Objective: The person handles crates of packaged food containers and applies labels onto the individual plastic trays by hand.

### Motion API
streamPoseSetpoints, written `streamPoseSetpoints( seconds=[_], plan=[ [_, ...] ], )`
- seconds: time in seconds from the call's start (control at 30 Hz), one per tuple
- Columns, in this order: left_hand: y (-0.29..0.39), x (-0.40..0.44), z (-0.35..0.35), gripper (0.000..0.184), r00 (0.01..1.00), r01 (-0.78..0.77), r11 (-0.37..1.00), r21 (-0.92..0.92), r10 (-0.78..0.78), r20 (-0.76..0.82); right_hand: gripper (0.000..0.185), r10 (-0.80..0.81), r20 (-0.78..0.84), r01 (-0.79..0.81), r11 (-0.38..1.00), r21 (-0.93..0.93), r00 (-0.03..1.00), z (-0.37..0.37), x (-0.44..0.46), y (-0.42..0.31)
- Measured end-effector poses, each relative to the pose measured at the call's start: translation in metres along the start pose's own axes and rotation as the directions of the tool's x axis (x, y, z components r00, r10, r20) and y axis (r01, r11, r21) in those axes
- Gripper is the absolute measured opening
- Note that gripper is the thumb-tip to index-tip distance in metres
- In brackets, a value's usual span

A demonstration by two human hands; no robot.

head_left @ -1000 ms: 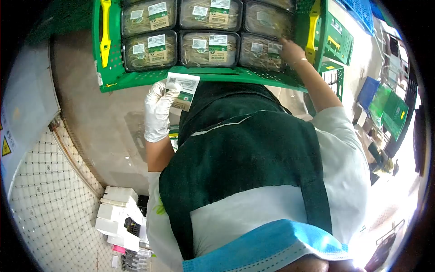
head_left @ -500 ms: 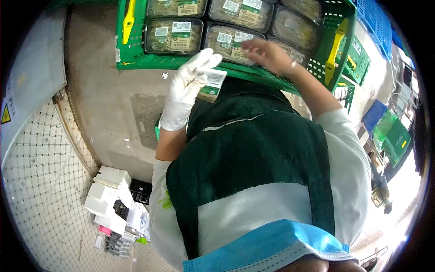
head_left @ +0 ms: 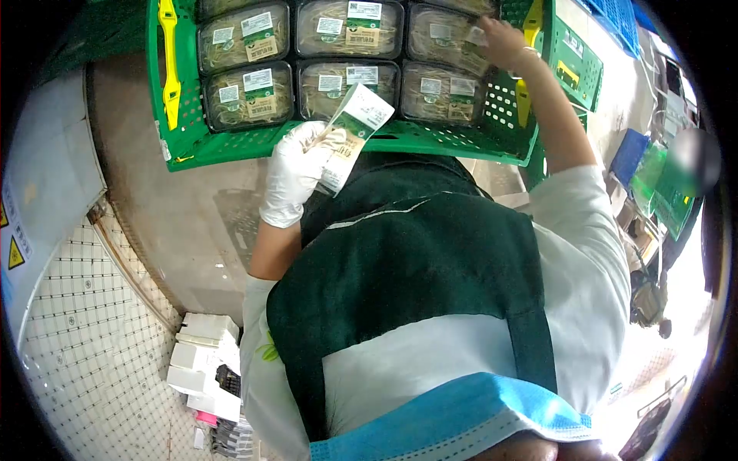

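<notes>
My left fingers (head_left: 314, 134) pinch the label strip (head_left: 358, 123) at eleven o'clock; my right fingers (head_left: 490, 32) meet a tray's (head_left: 427, 48) label (head_left: 474, 58) at one, grip unclear. Light, flat pressure should keep that label uncreased.

A pale smooth panel (head_left: 58, 146) stands along the left edge of the grey-brown floor (head_left: 165, 200) and carries a yellow triangular warning sign (head_left: 16, 253). Below it spreads a white surface with dark grid lines (head_left: 84, 315). Near that floor's lower left corner sits a boxy white stack (head_left: 204, 361), with a small bright pink object (head_left: 206, 418) just beside its lower end. Beyond the floor's right side are a green perforated plastic crate with a yellow handle (head_left: 573, 65), a blue mesh-sided plastic crate (head_left: 615, 23), a flat blue piece (head_left: 629, 154) and translucent green plastic (head_left: 647, 175).
</notes>
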State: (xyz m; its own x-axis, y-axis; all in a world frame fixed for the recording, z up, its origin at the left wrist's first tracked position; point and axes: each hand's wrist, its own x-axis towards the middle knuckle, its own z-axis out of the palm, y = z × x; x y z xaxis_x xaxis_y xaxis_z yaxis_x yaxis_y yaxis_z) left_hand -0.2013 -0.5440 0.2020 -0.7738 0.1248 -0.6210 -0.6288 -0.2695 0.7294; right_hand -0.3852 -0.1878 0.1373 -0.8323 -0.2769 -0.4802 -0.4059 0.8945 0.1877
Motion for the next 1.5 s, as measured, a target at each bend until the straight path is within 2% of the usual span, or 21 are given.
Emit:
streamPoseSetpoints(
  seconds=[0.07, 0.3, 0.33, 0.37, 0.4, 0.43, 0.53, 0.6, 0.67, 0.77, 0.87, 0.97, 1.0, 1.03, 1.1, 1.17, 1.2, 1.23, 1.27, 1.4, 1.5],
  plan=[
    [0.003, 0.005, -0.005, 0.020, 0.983, -0.182, 0.820, 0.543, 0.146, 0.110, 0.044, 0.082, 0.056, -0.071, 0.982, -0.176, 0.995, 0.011, 0.008, -0.021],
    [0.007, 0.008, 0.023, 0.045, 0.958, -0.093, 0.986, -0.138, 0.126, 0.259, 0.061, 0.198, -0.239, -0.195, 0.980, 0.039, 0.950, -0.001, -0.020, -0.045],
    [0.008, 0.012, 0.028, 0.051, 0.945, -0.134, 0.967, -0.216, 0.190, 0.265, 0.052, 0.183, -0.135, -0.126, 0.929, 0.348, 0.974, -0.019, -0.033, -0.065],
    [0.007, 0.017, 0.028, 0.055, 0.928, -0.151, 0.979, -0.136, 0.188, 0.323, 0.045, 0.007, -0.064, 0.042, 0.680, 0.732, 0.998, -0.026, -0.047, -0.080],
    [0.007, 0.017, 0.032, 0.055, 0.928, -0.148, 0.980, -0.134, 0.184, 0.324, 0.040, -0.202, -0.087, 0.160, 0.384, 0.909, 0.976, -0.054, -0.069, -0.104],
    [0.008, 0.019, 0.038, 0.051, 0.929, -0.178, 0.980, -0.086, 0.196, 0.314, 0.041, -0.337, -0.150, 0.255, 0.292, 0.922, 0.930, -0.077, -0.087, -0.123],
    [0.000, 0.021, 0.039, 0.037, 0.961, -0.204, 0.978, 0.039, 0.193, 0.198, 0.029, -0.250, -0.352, 0.432, 0.532, 0.728, 0.902, -0.092, -0.096, -0.152],
    [0.007, 0.019, 0.038, 0.030, 0.986, -0.149, 0.979, 0.140, 0.136, 0.097, 0.020, -0.187, -0.412, 0.452, 0.379, 0.807, 0.892, -0.091, -0.095, -0.156],
    [0.020, 0.011, 0.041, 0.029, 0.997, -0.057, 0.986, 0.154, 0.048, 0.058, 0.015, -0.125, -0.520, 0.519, 0.426, 0.741, 0.845, -0.089, -0.089, -0.147],
    [0.020, 0.009, 0.042, 0.020, 0.973, 0.025, 1.000, -0.012, -0.021, 0.228, 0.016, 0.088, -0.406, 0.282, 0.586, 0.759, 0.910, -0.099, -0.045, -0.086],
    [0.014, 0.010, 0.032, 0.018, 0.982, 0.115, 0.980, -0.161, -0.088, 0.166, 0.018, -0.126, -0.194, 0.231, 0.503, 0.832, 0.973, -0.105, -0.006, -0.024],
    [0.017, 0.009, 0.031, 0.017, 0.988, 0.042, 0.984, -0.171, -0.016, 0.151, 0.032, -0.464, -0.239, 0.376, 0.229, 0.898, 0.853, -0.118, -0.033, -0.089],
    [0.019, 0.010, 0.031, 0.018, 0.986, -0.019, 0.985, -0.174, 0.047, 0.159, 0.039, -0.461, -0.395, 0.526, 0.198, 0.827, 0.795, -0.108, -0.040, -0.112],
    [0.018, 0.012, 0.027, 0.018, 0.987, -0.028, 0.984, -0.175, 0.055, 0.149, 0.035, -0.452, -0.325, 0.452, 0.205, 0.868, 0.830, -0.112, -0.044, -0.128],
    [0.013, 0.013, 0.019, 0.021, 0.981, -0.172, 0.955, 0.241, 0.143, 0.135, 0.031, -0.449, -0.252, 0.374, 0.207, 0.904, 0.857, -0.118, -0.048, -0.139],
    [0.027, 0.012, 0.021, 0.023, 0.963, -0.269, 0.897, 0.351, 0.248, 0.105, 0.024, -0.449, -0.188, 0.339, 0.282, 0.898, 0.874, -0.122, -0.050, -0.144],
    [0.034, 0.013, 0.025, 0.025, 0.931, -0.356, 0.816, 0.455, 0.352, 0.097, 0.021, -0.416, -0.240, 0.384, 0.307, 0.871, 0.877, -0.122, -0.055, -0.149],
    [0.036, 0.020, 0.038, 0.027, 0.905, -0.425, 0.901, 0.084, 0.424, 0.036, 0.021, -0.376, -0.282, 0.406, 0.305, 0.862, 0.882, -0.123, -0.061, -0.154],
    [0.035, 0.020, 0.034, 0.023, 0.964, -0.265, 0.963, -0.050, 0.266, 0.006, 0.021, -0.334, -0.323, 0.426, 0.305, 0.852, 0.885, -0.122, -0.065, -0.158],
    [0.055, 0.018, 0.051, 0.019, 0.970, -0.108, 0.980, 0.167, 0.141, -0.200, 0.017, -0.088, -0.518, 0.520, 0.286, 0.805, 0.851, -0.116, -0.070, -0.160],
    [0.028, 0.026, 0.045, 0.016, 0.957, -0.282, 0.922, 0.266, 0.288, 0.016, 0.015, 0.044, -0.463, 0.345, 0.606, 0.717, 0.885, -0.107, -0.042, -0.106]
  ],
)
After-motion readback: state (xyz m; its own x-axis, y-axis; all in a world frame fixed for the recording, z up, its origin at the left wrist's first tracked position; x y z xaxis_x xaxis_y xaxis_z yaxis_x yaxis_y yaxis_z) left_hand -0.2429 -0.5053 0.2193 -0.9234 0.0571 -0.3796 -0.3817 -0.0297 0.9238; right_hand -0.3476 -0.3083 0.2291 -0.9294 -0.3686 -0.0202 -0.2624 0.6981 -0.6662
